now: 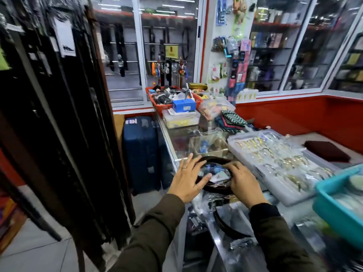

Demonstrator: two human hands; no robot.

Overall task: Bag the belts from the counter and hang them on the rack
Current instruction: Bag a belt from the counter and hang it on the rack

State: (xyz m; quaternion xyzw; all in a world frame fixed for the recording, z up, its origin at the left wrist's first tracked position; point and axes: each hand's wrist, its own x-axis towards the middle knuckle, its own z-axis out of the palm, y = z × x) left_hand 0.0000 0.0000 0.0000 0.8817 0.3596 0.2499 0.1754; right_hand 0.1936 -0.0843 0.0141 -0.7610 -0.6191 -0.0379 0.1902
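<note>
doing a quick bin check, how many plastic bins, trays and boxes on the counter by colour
Red basket: 1
Blue box: 1
Teal bin: 1
Clear compartment trays: at least 1; blur hides the exact number
Total: 4 counted.
</note>
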